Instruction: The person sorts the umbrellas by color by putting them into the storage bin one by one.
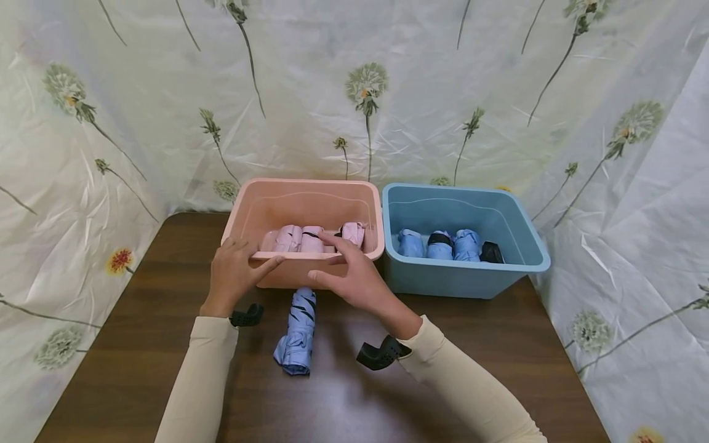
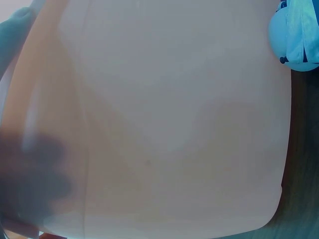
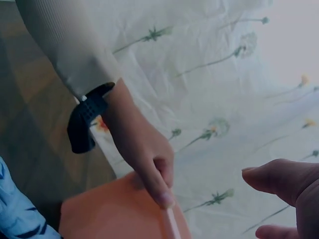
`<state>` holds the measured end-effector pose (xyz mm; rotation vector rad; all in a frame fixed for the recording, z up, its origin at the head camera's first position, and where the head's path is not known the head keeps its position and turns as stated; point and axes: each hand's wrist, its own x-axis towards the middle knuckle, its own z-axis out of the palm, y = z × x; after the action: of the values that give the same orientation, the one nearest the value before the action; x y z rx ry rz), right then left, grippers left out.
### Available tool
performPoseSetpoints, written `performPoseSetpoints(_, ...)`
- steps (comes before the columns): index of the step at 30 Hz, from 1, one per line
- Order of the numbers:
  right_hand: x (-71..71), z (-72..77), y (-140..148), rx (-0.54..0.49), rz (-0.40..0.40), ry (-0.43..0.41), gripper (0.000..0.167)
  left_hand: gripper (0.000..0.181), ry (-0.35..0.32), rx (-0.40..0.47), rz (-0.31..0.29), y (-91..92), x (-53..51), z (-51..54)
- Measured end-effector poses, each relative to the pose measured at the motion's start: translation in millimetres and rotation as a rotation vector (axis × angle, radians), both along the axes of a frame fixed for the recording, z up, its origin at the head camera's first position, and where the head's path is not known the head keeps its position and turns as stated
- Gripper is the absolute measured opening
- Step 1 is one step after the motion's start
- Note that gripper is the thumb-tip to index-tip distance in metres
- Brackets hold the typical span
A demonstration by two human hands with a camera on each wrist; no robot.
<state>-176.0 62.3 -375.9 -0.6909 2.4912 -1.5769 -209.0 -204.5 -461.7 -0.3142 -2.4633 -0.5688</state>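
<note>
My left hand (image 1: pixel 232 271) grips the rim of a pink plastic bin (image 1: pixel 312 269) at its front left corner; its thumb lies along the rim in the right wrist view. My right hand (image 1: pixel 357 277) hangs over the bin's front edge, thumb and fingers spread with nothing between them. Inside the bin lie folded pink umbrellas (image 1: pixel 288 239), partly hidden by the front rim and the right hand. A folded blue umbrella (image 1: pixel 299 335) lies on the table between my forearms. Its end (image 2: pixel 299 40) shows beside the bin wall (image 2: pixel 174 124) in the left wrist view.
Right of the pink bin stands a blue bin (image 1: pixel 443 280) holding several folded blue umbrellas (image 1: pixel 440 245) and a black item (image 1: pixel 491 252). Both bins stand on a dark wooden table (image 1: pixel 138 320), with a dandelion-print curtain (image 1: pixel 299 123) behind and at the sides.
</note>
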Motion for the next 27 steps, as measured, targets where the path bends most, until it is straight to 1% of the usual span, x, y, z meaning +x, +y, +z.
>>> performPoseSetpoints(5, 9.1, -10.4, -3.2, 0.013, 0.009, -0.033, 0.069, 0.051, -0.003, -0.001, 0.004, -0.2, 0.3, -0.8)
performPoseSetpoints(8, 13.0, -18.7, -5.3, 0.003, 0.017, -0.058, 0.068, 0.052, 0.002, 0.003, 0.001, -0.2, 0.7, -0.5)
performPoseSetpoints(12, 17.4, -32.4, -8.9, 0.005, 0.044, -0.085, 0.067, 0.052, 0.010, 0.004, -0.002, -0.3, 0.7, 0.0)
performPoseSetpoints(15, 19.4, -44.7, -12.5, 0.027, 0.068, -0.110, 0.066, 0.052, 0.009, 0.002, 0.000, -0.4, 0.5, 0.0)
performPoseSetpoints(19, 20.7, -60.0, -17.4, 0.052, 0.086, -0.171, 0.068, 0.052, 0.003, 0.000, 0.001, -0.5, 0.4, -0.5)
performPoseSetpoints(22, 21.9, -69.1, -20.2, 0.077, 0.079, -0.207, 0.070, 0.054, 0.005, -0.001, 0.001, -0.5, 0.4, -0.9)
performPoseSetpoints(27, 22.8, -82.1, -24.4, 0.127, 0.036, -0.251, 0.071, 0.054, 0.006, 0.005, 0.002, 0.2, 1.0, -0.2)
